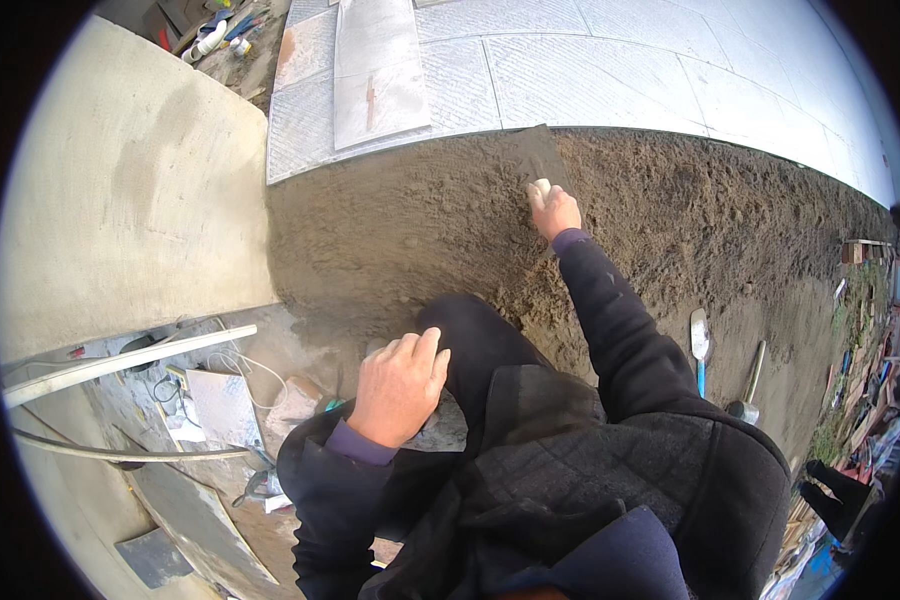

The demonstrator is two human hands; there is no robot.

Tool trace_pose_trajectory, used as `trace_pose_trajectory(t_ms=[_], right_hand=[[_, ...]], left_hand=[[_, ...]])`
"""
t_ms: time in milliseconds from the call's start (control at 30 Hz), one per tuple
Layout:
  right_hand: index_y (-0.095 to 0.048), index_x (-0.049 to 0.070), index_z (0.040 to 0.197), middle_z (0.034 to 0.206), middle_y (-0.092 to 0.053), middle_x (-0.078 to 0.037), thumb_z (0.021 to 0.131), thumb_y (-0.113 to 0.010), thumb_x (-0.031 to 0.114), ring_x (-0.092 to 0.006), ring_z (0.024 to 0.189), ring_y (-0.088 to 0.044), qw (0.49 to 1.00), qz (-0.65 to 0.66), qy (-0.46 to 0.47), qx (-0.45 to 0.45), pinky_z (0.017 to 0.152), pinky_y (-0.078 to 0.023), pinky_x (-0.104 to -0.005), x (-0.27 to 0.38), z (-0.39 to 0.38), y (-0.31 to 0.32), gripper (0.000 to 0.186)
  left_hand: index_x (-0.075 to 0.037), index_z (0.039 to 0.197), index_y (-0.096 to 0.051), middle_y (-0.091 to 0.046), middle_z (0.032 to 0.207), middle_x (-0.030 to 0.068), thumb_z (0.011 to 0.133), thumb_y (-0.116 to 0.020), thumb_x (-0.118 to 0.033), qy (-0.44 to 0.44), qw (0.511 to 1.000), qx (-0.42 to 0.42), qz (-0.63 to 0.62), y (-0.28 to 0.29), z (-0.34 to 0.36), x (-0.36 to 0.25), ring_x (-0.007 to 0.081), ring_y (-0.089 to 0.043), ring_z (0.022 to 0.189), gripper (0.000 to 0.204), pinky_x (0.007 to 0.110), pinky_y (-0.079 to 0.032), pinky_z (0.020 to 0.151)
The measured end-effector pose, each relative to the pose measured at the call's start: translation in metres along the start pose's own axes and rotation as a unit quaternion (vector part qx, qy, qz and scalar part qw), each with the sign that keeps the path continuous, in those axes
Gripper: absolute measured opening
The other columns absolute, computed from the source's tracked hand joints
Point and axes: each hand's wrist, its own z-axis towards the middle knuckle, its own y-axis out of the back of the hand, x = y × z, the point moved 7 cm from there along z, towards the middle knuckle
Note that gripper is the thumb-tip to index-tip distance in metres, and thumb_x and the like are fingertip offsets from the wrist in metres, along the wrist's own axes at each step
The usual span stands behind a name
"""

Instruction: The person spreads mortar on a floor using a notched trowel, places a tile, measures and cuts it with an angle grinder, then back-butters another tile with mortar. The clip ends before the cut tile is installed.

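Note:
My right hand (555,210) grips a flat steel trowel (538,145), its blade lying on a band of grey-brown mortar (390,220) at the edge of the pale, textured slabs (590,80). The mortar looks smoother left of the blade and crumbly to the right. Above my bent, dark-clad knee, my left hand (400,385) has loosely bent fingers with nothing visible in them.
A plastered wall (130,190) stands left. Below it lie a pale rail (140,360), cables and boards. A shovel (700,335) and another handled tool (755,370) lie right. Dark boots or trouser legs (830,500) show at the lower right rim, near clutter.

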Motion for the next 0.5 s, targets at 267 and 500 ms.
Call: trace_pose_trajectory(t_ms=[267, 500], right_hand=[[-0.067, -0.001, 0.097, 0.095, -0.074, -0.033, 0.101, -0.062, 0.06, -0.0503, 0.097, -0.073, 0.964, -0.089, -0.177, -0.177, 0.087, -0.057, -0.0559, -0.263, 0.019, 0.188, 0.061], [-0.066, 0.001, 0.105, 0.105, -0.076, -0.029, 0.1, -0.06, 0.065, -0.0466, 0.104, -0.073, 0.92, -0.149, -0.303, -0.2, 0.092, -0.058, -0.0532, -0.442, 0.018, 0.287, 0.064]], left_hand=[[-0.002, 0.117, -0.071, -0.074, 0.097, 0.0169, 0.097, -0.072, -0.02, 0.091, 0.996, 0.014, 0.004, -0.023, -0.002, 0.042, 0.0402, -0.072, 0.086, 0.027, 0.05, -0.057, 0.074], [-0.002, 0.117, -0.075, -0.076, 0.104, 0.0241, 0.098, -0.073, -0.022, 0.184, 0.982, 0.037, 0.016, -0.045, -0.052, 0.075, 0.0459, -0.072, 0.092, 0.028, 0.051, -0.057, 0.081]])
